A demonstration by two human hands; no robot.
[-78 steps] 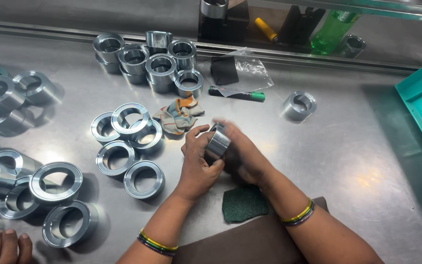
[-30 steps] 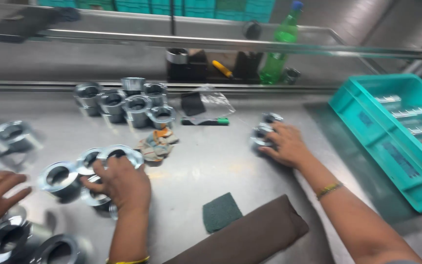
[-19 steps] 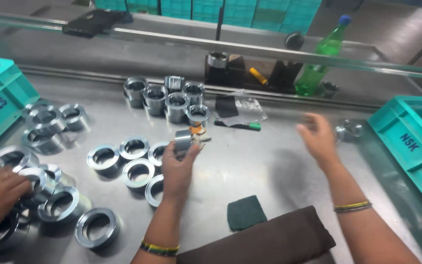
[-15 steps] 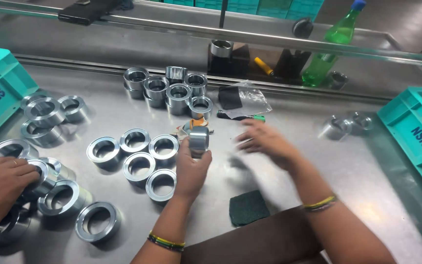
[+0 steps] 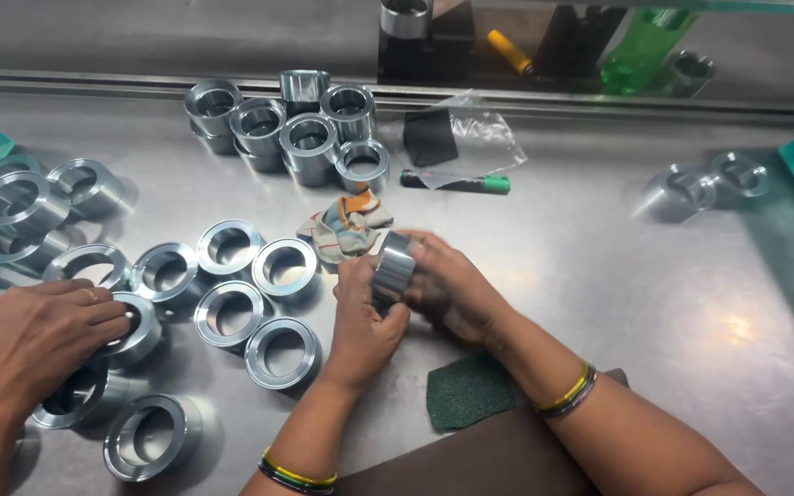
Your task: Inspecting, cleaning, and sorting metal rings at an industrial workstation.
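I see my left hand (image 5: 360,321) and right hand (image 5: 448,289) both closed around one metal ring (image 5: 391,268), held just above the counter (image 5: 599,276), right of the loose rings (image 5: 232,312).

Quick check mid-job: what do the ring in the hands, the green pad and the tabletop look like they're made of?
Ring, held between left hand and right hand: looks like machined steel, with a bright, mirror-like silver sheen.
Green pad: probably an abrasive scouring fibre; dull, fuzzy, no shine.
Tabletop: likely brushed stainless sheet; grey, with soft, blurred reflections.
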